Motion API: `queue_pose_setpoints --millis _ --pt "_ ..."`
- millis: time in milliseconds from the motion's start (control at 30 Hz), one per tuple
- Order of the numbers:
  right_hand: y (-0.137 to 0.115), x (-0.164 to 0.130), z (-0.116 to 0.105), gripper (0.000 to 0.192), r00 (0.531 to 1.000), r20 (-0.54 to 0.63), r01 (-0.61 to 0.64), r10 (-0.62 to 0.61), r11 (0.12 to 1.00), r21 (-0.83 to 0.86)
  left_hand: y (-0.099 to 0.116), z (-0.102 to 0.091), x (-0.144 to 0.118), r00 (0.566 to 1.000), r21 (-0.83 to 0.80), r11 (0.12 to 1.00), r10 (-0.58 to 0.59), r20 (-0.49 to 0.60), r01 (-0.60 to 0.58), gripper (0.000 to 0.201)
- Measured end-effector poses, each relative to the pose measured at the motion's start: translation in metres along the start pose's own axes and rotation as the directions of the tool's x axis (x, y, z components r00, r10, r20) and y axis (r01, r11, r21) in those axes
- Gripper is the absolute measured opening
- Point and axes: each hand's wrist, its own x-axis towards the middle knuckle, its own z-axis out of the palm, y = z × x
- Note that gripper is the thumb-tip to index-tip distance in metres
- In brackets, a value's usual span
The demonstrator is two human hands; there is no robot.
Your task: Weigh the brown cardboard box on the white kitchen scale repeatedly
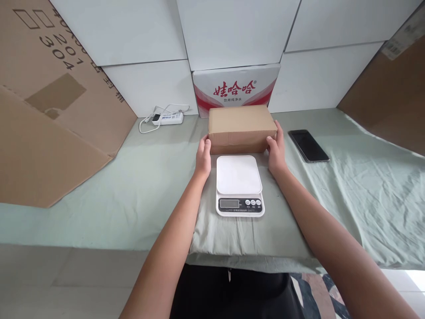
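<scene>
Gripping the cardboard box (pixel 241 124) at both ends, left hand (pixel 203 158) and right hand (pixel 276 153), fingers clasped on it.

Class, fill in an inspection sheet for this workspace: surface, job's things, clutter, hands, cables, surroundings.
Surface: table under a wrinkled pale green cloth.
Job's things: brown cardboard box behind a white digital scale, platform bare.
Clutter: dark phone lying flat, right of the box.
Hands: left hand and right hand press the box's two ends.
Cables: white power strip with looped cord, back left.
Surroundings: white wall panels; red-printed carton; cardboard sheet leaning left.
</scene>
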Motion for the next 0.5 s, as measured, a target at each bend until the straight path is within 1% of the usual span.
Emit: queue_pose_setpoints --millis 133,300,500 --pt "0.003 0.000 0.000 0.086 0.999 0.003 0.034 -0.034 0.999 -0.001 -0.001 -0.001 0.001 1.000 0.029 1.000 -0.006 -0.005 0.006 0.074" --pt "0.004 0.000 0.001 0.088 0.999 -0.019 0.026 -0.025 1.000 0.011 -0.001 0.000 -0.001 1.000 0.024 1.000 0.000 -0.010 0.001 0.073" --pt "0.013 0.003 -0.003 0.087 0.999 0.009 0.048 -0.048 0.999 0.005 -0.003 -0.001 0.000 1.000 0.015 1.000 0.018 -0.010 -0.018 0.074"
